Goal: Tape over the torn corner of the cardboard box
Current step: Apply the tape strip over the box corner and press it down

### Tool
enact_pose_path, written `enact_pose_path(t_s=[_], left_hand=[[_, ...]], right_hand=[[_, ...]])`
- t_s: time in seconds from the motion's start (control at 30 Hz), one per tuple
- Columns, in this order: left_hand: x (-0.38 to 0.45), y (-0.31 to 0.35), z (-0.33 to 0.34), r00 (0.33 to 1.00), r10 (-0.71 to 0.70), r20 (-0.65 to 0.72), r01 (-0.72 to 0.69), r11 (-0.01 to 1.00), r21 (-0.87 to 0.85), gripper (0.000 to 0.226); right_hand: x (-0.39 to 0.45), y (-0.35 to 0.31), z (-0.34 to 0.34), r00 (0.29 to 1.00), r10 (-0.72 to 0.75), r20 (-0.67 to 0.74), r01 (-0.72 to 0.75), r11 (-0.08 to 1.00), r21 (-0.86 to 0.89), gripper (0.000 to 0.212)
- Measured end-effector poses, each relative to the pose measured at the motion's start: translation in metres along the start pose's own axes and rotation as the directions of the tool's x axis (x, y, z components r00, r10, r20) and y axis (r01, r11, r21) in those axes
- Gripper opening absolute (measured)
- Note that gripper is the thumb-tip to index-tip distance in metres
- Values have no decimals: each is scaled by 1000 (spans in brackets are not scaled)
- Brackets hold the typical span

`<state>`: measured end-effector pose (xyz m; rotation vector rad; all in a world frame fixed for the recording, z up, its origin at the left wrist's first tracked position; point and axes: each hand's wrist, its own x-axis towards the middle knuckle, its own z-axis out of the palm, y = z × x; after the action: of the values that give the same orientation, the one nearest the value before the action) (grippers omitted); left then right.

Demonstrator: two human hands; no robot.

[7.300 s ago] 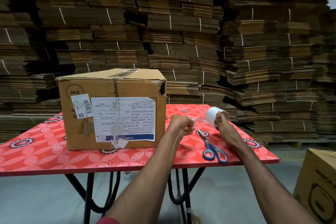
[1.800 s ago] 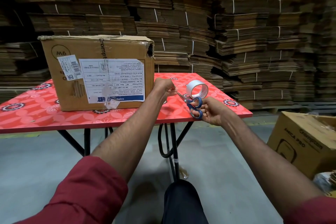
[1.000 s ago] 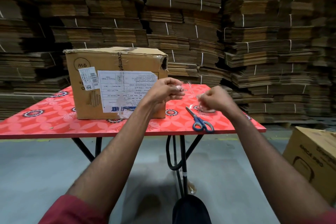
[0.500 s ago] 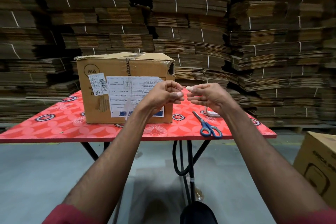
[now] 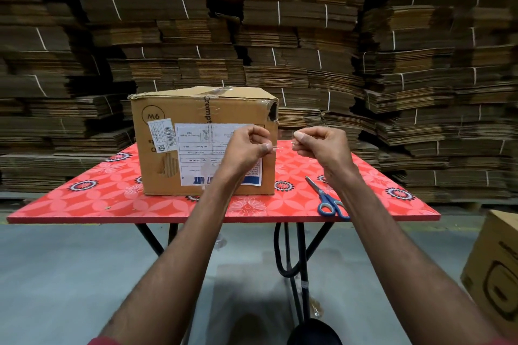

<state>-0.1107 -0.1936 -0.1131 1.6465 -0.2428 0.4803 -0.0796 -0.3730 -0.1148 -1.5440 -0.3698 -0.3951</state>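
Observation:
A brown cardboard box [image 5: 168, 109] with white labels stands on a red flowered table [image 5: 112, 199]. Its upper right front corner [image 5: 272, 112] is torn open, showing a dark hole. In front of the box, just below that corner, my left hand [image 5: 246, 148] and my right hand [image 5: 322, 148] each pinch one end of a short clear tape strip [image 5: 283, 145] stretched between them. The strip is nearly invisible. The tape roll is hidden behind my right hand.
Blue-handled scissors [image 5: 328, 199] lie on the table near its right front edge, under my right forearm. A second cardboard box [image 5: 493, 269] stands on the floor at the right. Tall stacks of flattened cardboard [image 5: 308, 36] fill the background.
My right hand cut the tape, put the scissors and roll down, and took the strip's free end. Both hands have since risen and drawn apart, stretching the strip near the torn corner.

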Motion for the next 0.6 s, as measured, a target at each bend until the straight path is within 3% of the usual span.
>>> enact_pose_path(t_s=[0.1, 0.37, 0.6], left_hand=[[-2, 0, -2, 998, 32, -53, -31, 999, 28, 20], [0, 6, -9, 998, 19, 64, -17, 999, -31, 17], [3, 7, -7, 999, 20, -40, -23, 997, -77, 7]], right_hand=[[-3, -2, 4, 999, -15, 34, 14, 1000, 4, 8], [0, -5, 7, 995, -94, 23, 94, 995, -31, 15], [4, -3, 9, 986, -164, 13, 164, 986, -1, 20]])
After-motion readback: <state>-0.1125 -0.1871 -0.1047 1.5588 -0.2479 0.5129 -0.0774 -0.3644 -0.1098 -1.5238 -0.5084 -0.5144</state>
